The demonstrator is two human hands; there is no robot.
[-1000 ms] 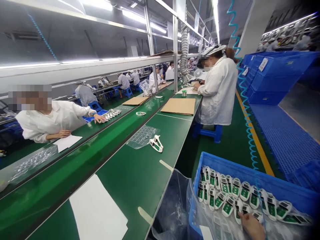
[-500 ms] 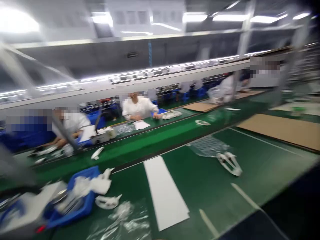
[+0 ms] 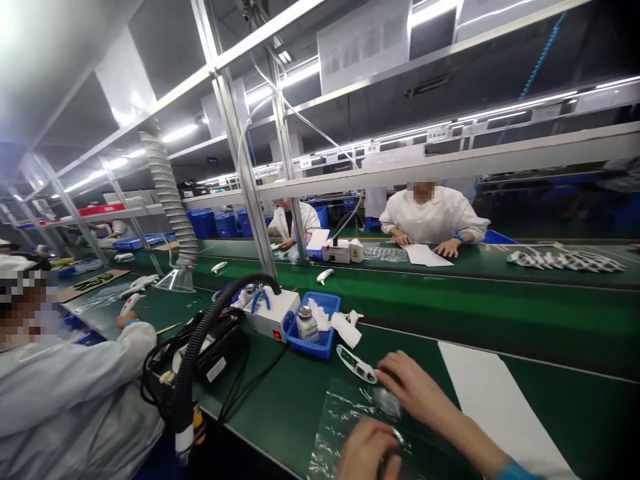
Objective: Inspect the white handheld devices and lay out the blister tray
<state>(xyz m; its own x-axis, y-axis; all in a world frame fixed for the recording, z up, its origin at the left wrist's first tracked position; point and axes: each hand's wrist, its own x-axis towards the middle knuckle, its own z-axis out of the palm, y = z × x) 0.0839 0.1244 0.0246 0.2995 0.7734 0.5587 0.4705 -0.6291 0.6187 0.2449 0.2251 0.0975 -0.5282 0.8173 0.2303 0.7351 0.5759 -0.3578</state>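
Observation:
A white oval plastic housing (image 3: 357,365), with green and dark parts inside it, lies on the green bench in front of the blue tray. My right hand (image 3: 417,387) comes in from the right, its outstretched fingertips at the near end of this housing. Lower down, my left hand (image 3: 367,448) hovers over a clear plastic bag (image 3: 333,427), fingers bent and thumb apart, with nothing visible in them. A crumpled bit of clear plastic (image 3: 387,402) lies between both hands.
The blue tray (image 3: 325,347) holds a bottle (image 3: 307,325) and white tissue. To its left stand a white box (image 3: 273,317) with a red switch and a black hose (image 3: 200,347). A white sheet (image 3: 493,393) lies right. Co-workers sit left and across the green conveyor (image 3: 400,297).
My view has swung to the left, bringing the black hose and a co-worker at the left into sight. Both my hands have come into view near the white housing and plastic bag.

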